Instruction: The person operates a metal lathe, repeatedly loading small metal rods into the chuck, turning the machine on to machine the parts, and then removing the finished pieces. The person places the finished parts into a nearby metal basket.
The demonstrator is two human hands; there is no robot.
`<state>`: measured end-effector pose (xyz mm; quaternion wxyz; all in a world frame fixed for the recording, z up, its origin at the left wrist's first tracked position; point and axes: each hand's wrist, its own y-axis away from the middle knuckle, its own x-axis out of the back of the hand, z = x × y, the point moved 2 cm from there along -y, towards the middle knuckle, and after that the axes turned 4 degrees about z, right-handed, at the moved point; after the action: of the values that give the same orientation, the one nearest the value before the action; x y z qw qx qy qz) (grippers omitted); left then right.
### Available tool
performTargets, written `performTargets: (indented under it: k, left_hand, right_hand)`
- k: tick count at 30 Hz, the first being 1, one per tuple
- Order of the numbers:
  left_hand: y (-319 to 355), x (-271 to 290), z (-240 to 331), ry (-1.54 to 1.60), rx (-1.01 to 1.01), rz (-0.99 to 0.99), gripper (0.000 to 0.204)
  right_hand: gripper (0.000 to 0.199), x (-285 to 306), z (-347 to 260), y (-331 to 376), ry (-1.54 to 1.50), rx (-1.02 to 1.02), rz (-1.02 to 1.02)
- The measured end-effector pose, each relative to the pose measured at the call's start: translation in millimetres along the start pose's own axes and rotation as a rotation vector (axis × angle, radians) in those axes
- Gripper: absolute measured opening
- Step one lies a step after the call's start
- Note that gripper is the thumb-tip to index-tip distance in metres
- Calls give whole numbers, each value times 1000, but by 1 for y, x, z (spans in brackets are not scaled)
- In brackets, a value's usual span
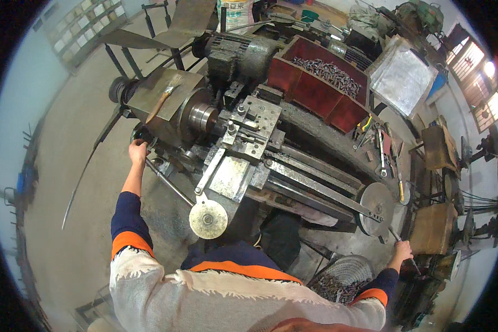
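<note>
My left hand [139,150] is closed at the left end of a lathe-like machine, just below its headstock [166,102]; what its fingers hold is hidden. On the far right, my right hand [404,250] wraps round a metal lever [394,234] beside a round metal wheel [376,207]. Between my arms lies the machine's tool slide [260,119], with bolts standing up from its block. A chuck [203,118] faces this slide. Closer to me is a pale round disc [208,219] at the end of a flat bar. A brush [159,107] rests on the headstock.
Behind the slide stands a red bin [310,86] full of small metal parts [329,74], next to a motor [240,55]. Wrenches [382,155] and pliers [364,126] lie to the right. A basket [343,276] of metal parts sits near my right arm. A thin rod [82,182] sticks out left.
</note>
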<state>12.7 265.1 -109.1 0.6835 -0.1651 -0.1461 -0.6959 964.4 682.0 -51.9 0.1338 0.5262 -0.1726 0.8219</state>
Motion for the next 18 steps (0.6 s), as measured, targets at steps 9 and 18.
performTargets:
  k: [9,18]
  left_hand:
    - [7,36,-3,369,117,-186,45]
    - [-5,16,-95,-864,-581,-452,35]
  right_hand:
    - [75,-23,-9,63,-168,-27,282]
    - [48,-10,-20,159,-468,139,59]
